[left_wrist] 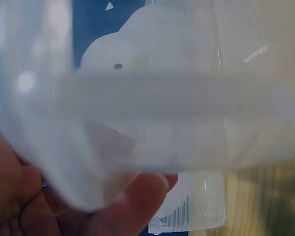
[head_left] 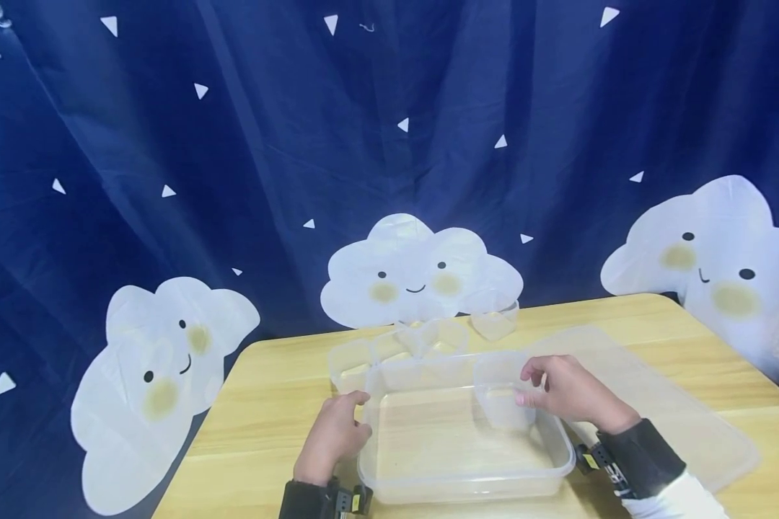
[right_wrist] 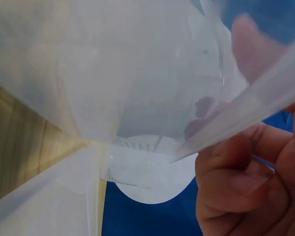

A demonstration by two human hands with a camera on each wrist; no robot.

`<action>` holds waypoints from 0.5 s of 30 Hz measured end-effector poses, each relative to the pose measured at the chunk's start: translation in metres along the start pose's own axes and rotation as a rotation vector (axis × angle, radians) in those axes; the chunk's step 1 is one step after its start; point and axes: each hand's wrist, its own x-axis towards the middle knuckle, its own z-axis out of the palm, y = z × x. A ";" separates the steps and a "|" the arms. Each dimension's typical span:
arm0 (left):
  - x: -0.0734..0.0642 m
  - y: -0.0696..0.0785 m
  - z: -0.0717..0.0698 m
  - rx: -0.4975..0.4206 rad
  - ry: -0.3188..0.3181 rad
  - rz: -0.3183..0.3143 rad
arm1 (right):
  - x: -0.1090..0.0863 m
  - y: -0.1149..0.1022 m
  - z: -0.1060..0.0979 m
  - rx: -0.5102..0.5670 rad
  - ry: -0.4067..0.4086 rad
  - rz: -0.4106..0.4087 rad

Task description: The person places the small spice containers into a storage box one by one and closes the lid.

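Observation:
A large clear rectangular plastic box [head_left: 467,486] stands on the table in the head view. My right hand [head_left: 568,389] pinches the side of a small clear plastic container [head_left: 500,404], which sits inside the box toward its back right corner. In the right wrist view the fingers [right_wrist: 236,191] show beside the box's transparent wall. My left hand [head_left: 337,432] is at the box's left wall, loosely bent, with thumb and fingertips right at the rim. The left wrist view shows a fingertip [left_wrist: 142,194] behind the blurred clear plastic.
Several more small clear containers [head_left: 350,360] line up behind the box, one of them [head_left: 493,324] farther back right. A flat translucent lid [head_left: 662,404] lies on the wooden table [head_left: 253,418] at the right. A dark blue curtain [head_left: 266,130] with clouds hangs behind.

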 end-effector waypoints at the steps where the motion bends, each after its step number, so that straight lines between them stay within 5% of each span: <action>1: 0.000 0.000 0.000 -0.001 0.001 -0.001 | 0.000 0.000 0.000 -0.008 0.000 -0.003; 15: 0.000 0.000 -0.001 -0.021 0.010 -0.017 | -0.001 0.000 0.006 -0.058 -0.020 -0.118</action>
